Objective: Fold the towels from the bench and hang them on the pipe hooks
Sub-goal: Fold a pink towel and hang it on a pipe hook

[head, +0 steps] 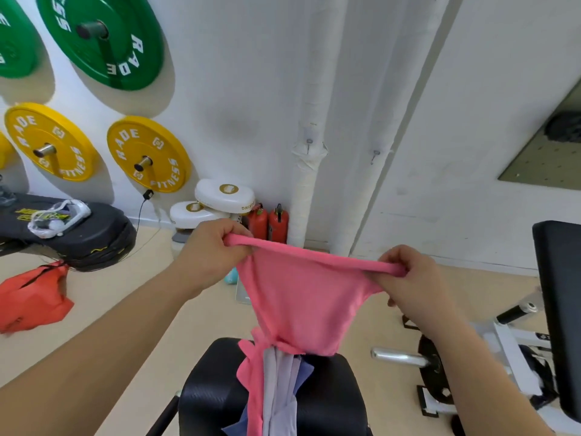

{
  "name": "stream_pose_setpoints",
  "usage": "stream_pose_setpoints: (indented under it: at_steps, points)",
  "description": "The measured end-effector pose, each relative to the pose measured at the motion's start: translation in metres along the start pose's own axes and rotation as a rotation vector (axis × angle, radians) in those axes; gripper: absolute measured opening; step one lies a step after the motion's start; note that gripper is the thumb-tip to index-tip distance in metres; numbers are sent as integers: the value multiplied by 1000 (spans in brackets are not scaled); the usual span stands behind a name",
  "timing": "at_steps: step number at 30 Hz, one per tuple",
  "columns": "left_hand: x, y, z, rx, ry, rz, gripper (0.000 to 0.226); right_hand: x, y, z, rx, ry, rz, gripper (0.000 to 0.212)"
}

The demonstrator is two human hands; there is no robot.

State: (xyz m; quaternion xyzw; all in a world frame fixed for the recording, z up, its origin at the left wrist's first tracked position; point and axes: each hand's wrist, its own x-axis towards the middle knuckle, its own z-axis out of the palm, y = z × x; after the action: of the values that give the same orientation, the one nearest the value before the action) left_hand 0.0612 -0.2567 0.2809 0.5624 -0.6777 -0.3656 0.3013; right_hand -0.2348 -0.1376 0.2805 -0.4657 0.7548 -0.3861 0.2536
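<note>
A pink towel (298,297) hangs stretched between my two hands above the black bench (217,391). My left hand (213,247) grips its upper left corner and my right hand (408,278) pinches the upper right corner, so the top edge runs taut between them. The towel's lower end trails onto a pile of towels (279,388), pink, lilac and blue, that lies along the bench. Two white wrapped pipes stand against the wall behind, each with a small metal hook: the left hook (309,142) and the right hook (374,155). Both hooks are bare.
Green and yellow weight plates (147,152) hang on the wall at left. White boxing pads (224,191) and two red extinguishers (268,223) stand by the pipes. A black pad and an orange bag (31,297) lie at left. A weight machine with a black backrest (562,309) fills the right.
</note>
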Motion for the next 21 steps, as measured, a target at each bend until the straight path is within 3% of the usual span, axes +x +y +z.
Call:
stream_pose_setpoints:
  at_steps: [4,8,15,21]
  points:
    - [-2,18,-27,-92,77,53,15,-2,-22,-5,127,110,-52,21]
    - [-31,-10,-32,-123,5,6,19,-28,-9,4,175,-33,18,26]
    - [-90,-96,-21,-265,-175,-119,27,-96,49,33,294,-246,181,12]
    - [-153,-147,-2,-96,-169,-77,24,-156,97,65,294,-321,338,9]
